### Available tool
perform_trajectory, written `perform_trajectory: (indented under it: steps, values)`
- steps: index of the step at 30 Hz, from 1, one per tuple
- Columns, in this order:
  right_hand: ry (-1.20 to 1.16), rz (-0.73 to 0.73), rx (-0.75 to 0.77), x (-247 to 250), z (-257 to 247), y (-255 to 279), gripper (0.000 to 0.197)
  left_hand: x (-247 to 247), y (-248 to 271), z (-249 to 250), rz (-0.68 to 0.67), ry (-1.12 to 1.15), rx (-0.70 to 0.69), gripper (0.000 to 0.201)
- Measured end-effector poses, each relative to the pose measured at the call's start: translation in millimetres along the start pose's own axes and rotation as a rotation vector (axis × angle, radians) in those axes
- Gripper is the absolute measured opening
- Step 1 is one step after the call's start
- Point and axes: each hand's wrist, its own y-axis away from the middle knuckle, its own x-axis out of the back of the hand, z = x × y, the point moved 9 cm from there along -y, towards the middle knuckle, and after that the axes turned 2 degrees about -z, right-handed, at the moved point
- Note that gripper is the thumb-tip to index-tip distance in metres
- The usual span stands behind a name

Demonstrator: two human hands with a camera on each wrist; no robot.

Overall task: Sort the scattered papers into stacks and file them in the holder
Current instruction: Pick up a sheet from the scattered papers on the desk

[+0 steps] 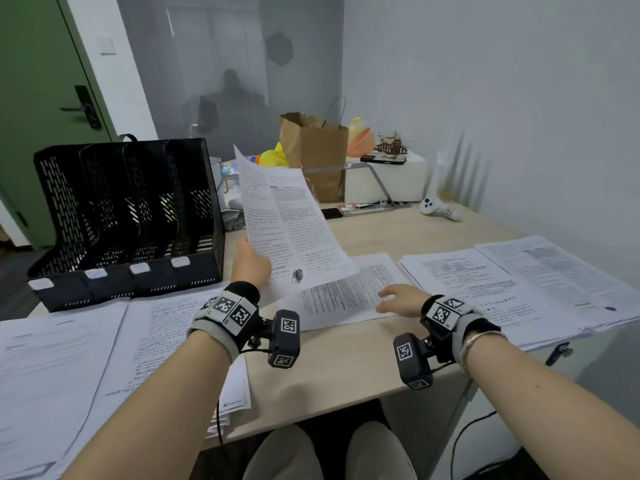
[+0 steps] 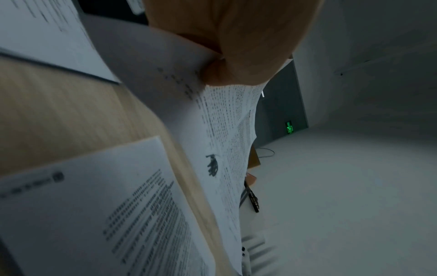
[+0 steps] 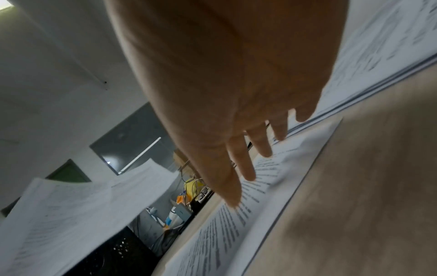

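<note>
Honestly, nothing here is legible to you. The raised sheet (image 1: pixel 291 220) and the sheet lying on the desk (image 1: pixel 343 292) carry dense printed lines, but it's all too small and blurred to make out. The white label tabs (image 1: pixel 140 268) on the black file holder (image 1: pixel 128 216) look blank. You get a green glowing exit-type sign (image 2: pixel 289 128) in the left wrist view, pictogram only, no words you can read.
</note>
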Motion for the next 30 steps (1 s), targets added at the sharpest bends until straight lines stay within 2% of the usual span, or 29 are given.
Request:
perform_trajectory:
  steps: [2,4,6,8,9,11,12,14,17,22,24,27,30]
  values:
    - [0.079,-0.047,-0.044,-3,-4,2,0.053,15,3,-2,0.036,-0.012,0.006,0.015]
    - [0.078,-0.070,-0.047,-5,-11,2,0.049,23,-1,-6,0.049,-0.014,0.019,0.022]
    - [-0.074,-0.113,-0.048,-13,-18,2,0.043,26,-5,-11,0.052,-0.006,0.034,0.034]
    - [-0.194,-0.162,-0.044,-19,-24,2,0.036,29,-7,-12,0.058,0.003,0.034,0.036]
    - [-0.225,-0.150,-0.030,-18,-27,3,0.032,31,-8,-12,0.063,0.011,0.028,0.037]
    - [-0.226,-0.020,0.009,-4,-29,0,0.029,39,-6,-10,0.097,0.013,0.003,0.037]
    - [-0.189,0.060,0.013,5,-27,-2,0.031,44,-6,-10,0.121,0.018,-0.003,0.036]
    - [-0.090,0.139,-0.037,14,-16,-8,0.047,56,-6,-13,0.169,0.034,-0.004,0.035]
    - [-0.003,0.086,-0.173,10,5,-14,0.075,67,-8,-17,0.179,0.036,-0.005,0.034]
    - [0.204,0.035,-0.239,10,14,-13,0.082,64,-9,-21,0.142,0.012,0.010,0.035]
    - [0.239,0.021,-0.246,14,15,-13,0.076,59,-8,-21,0.135,0.001,0.014,0.036]
    - [0.193,-0.026,-0.211,11,15,-15,0.056,54,-7,-22,0.128,0.003,0.026,0.036]
    - [0.256,0.035,-0.209,10,13,-13,0.039,50,-5,-23,0.118,-0.015,0.032,0.037]
